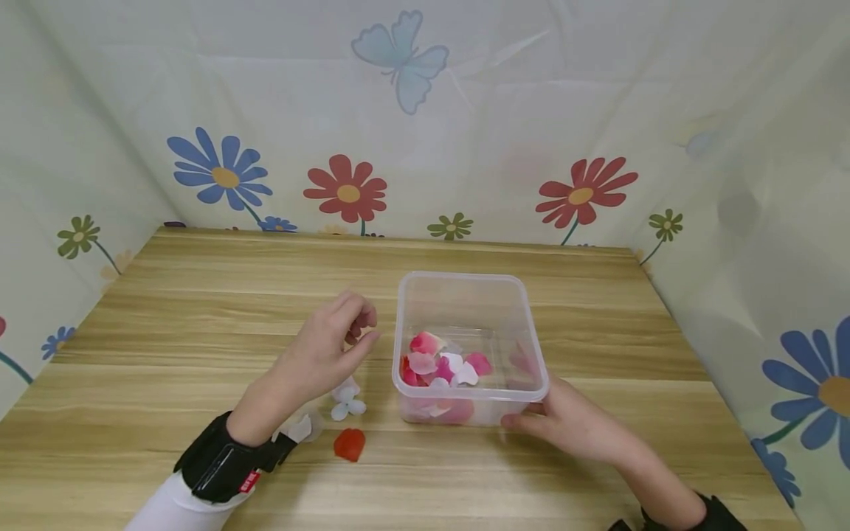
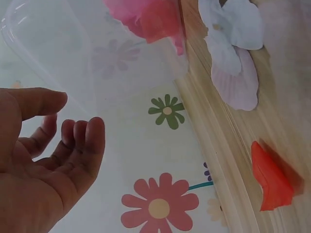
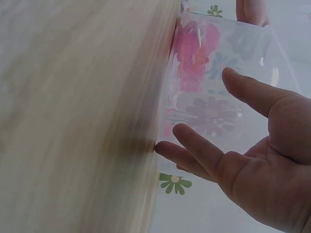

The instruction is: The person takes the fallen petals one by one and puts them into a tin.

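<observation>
A clear plastic box (image 1: 458,279) stands on the table with pink, red and white petals (image 1: 441,369) inside, mostly at its left. My right hand (image 1: 574,422) is at the box's front right corner, thumb near the front wall and fingers along the side, fairly straight in the right wrist view. To the left of the box hovers my left hand (image 1: 325,350), fingers loosely bent, nothing between them. Below it on the table lie a white flower-shaped petal (image 1: 348,408) and a red petal (image 1: 350,445). Some pale petals (image 1: 302,428) are partly hidden by the left wrist strap.
The wood-grain table (image 1: 199,310) meets a pale cloth backdrop (image 1: 465,133) printed with flowers and a butterfly. The same cloth hangs at both sides. The box has an open top and upright walls. Each wrist wears a black strap.
</observation>
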{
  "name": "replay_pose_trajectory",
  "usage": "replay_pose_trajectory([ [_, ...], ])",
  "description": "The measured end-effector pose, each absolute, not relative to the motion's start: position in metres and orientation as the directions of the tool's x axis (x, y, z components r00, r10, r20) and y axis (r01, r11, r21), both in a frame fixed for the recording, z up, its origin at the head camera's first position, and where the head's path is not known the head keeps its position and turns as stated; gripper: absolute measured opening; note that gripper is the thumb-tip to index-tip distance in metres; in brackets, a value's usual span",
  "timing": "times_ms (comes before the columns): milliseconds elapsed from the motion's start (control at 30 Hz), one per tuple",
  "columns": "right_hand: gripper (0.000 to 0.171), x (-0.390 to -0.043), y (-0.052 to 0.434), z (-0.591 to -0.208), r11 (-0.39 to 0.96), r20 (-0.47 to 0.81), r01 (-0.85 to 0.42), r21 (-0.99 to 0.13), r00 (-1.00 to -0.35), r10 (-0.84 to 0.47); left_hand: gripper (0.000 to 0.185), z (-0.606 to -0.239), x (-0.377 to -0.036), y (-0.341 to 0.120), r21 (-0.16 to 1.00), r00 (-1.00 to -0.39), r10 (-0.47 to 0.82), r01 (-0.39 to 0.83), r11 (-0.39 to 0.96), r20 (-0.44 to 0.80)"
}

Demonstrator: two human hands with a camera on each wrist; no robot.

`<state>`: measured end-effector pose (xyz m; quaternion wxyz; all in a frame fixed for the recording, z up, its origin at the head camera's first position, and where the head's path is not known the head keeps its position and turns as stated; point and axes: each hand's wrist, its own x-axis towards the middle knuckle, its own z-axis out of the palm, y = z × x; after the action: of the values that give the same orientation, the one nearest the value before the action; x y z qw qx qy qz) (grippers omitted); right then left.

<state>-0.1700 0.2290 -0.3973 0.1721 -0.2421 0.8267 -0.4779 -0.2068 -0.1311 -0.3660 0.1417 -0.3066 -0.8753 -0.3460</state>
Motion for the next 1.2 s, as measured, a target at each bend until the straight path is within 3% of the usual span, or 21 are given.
replay_pose_trajectory([
  [133, 0.09, -0.17, 0.229, -0.398, 0.425, -0.058, -0.229, -0.876, -0.825, -0.562, 0.019, -0.371, -0.208, -0.136, 0.518, -0.795, 0.487, 0.605, 0.605, 0.361],
  [300, 0.091, -0.17, 0.229, -0.398, 0.42, -0.059, -0.224, -0.879, -0.824, -0.564, 0.017, -0.374, -0.205, -0.142, 0.549, -0.835, 0.537, 0.507, 0.665, 0.12],
  [567, 0.086, -0.171, 0.228, -0.399, 0.401, -0.052, -0.223, -0.889, -0.819, -0.571, 0.022, -0.374, -0.203, -0.147, 0.52, -0.772, 0.622, 0.48, 0.707, -0.134],
  [900, 0.081, -0.171, 0.228, -0.398, 0.396, -0.044, -0.233, -0.888, -0.814, -0.579, 0.027, -0.379, -0.203, -0.147, 0.526, -0.731, 0.649, 0.473, 0.707, -0.214],
  [1200, 0.09, -0.171, 0.229, -0.399, 0.411, -0.047, -0.239, -0.88, -0.816, -0.576, 0.027, -0.385, -0.205, -0.147, 0.521, -0.711, 0.667, 0.492, 0.698, -0.222],
])
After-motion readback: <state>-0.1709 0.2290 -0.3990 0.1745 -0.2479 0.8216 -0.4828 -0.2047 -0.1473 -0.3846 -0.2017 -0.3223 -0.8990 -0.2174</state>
